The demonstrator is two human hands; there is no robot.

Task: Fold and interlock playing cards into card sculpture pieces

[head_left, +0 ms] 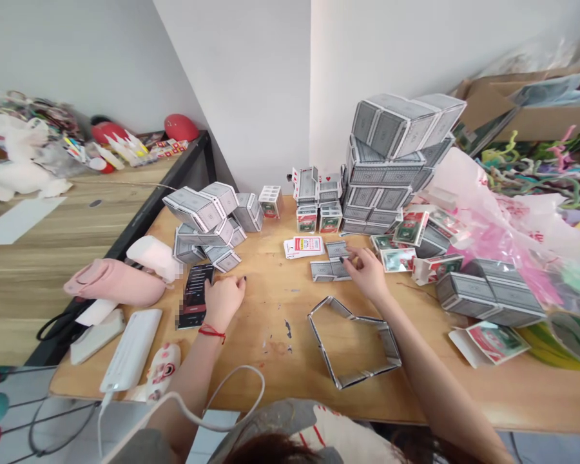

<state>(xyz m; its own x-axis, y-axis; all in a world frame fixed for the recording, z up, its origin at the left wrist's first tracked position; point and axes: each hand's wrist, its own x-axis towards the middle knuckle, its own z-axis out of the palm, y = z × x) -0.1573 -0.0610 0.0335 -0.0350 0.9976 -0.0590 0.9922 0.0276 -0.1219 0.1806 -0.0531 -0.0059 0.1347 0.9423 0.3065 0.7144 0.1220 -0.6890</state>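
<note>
My left hand (223, 298) rests on the wooden table (275, 361) as a loose fist, its knuckles beside a black phone (196, 296); a red string is tied round the wrist. My right hand (368, 270) reaches forward, fingers pinched on a grey-backed playing card (338, 249) lying above a short row of folded cards (329, 270). In front of me lies a ring of folded, linked cards (355, 341) shaped like a house outline. A small pile of face-up cards (303, 247) sits just left of the right hand.
Blocks built of folded cards stand at back left (207, 216) and in a tall stack at back right (396, 161). Card packs (495, 341), a pink plastic bag (488, 225) and pipe cleaners crowd the right. A pink case (113, 283), white power bank (133, 348) and cable lie left.
</note>
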